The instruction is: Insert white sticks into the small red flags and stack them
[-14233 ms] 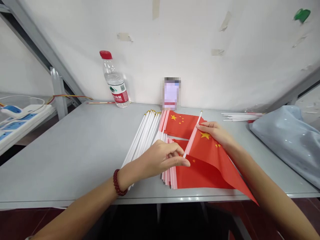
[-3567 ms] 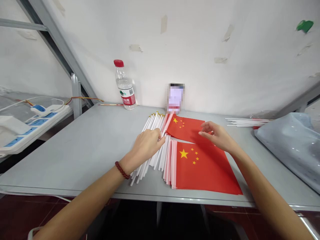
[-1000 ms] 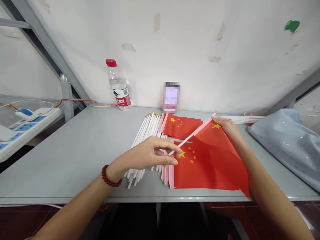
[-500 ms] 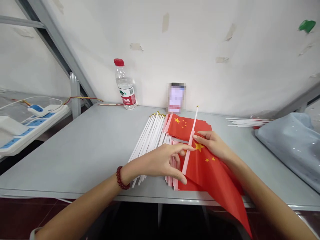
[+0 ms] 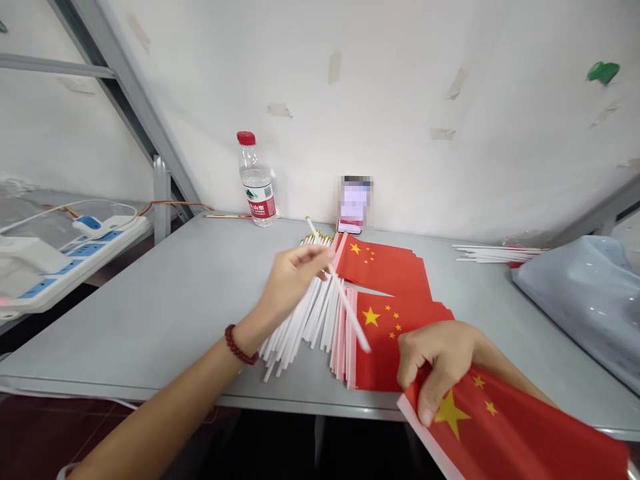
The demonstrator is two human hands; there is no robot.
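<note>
My left hand [image 5: 300, 270], with a dark red bead bracelet [image 5: 239, 345] on its wrist, pinches a thin white flagpole [image 5: 351, 315]. The pole slants down to the right, and a gold tip shows at the upper end of its line. Under that hand lies a fanned bundle of white poles [image 5: 295, 337] with gold tips. My right hand [image 5: 440, 360] grips a red flag [image 5: 520, 427] with yellow stars by its white sleeve edge, at the table's front edge. Whether a pole is in that sleeve I cannot tell. Two stacks of matching flags, an upper one [image 5: 390, 267] and a lower one [image 5: 370, 360], lie between my hands.
A water bottle [image 5: 259, 193] and a propped phone [image 5: 354, 203] stand along the wall. At left is a power strip [image 5: 100, 250] with cables. More white sticks [image 5: 495, 253] and a grey-blue plastic bag [image 5: 580, 307] lie on the right of the grey table [image 5: 165, 320].
My right hand has drawn the flag down and right, toward the table's front edge. My left hand has moved up and left, from beside the flag's sleeve, and now pinches a white flagpole.
</note>
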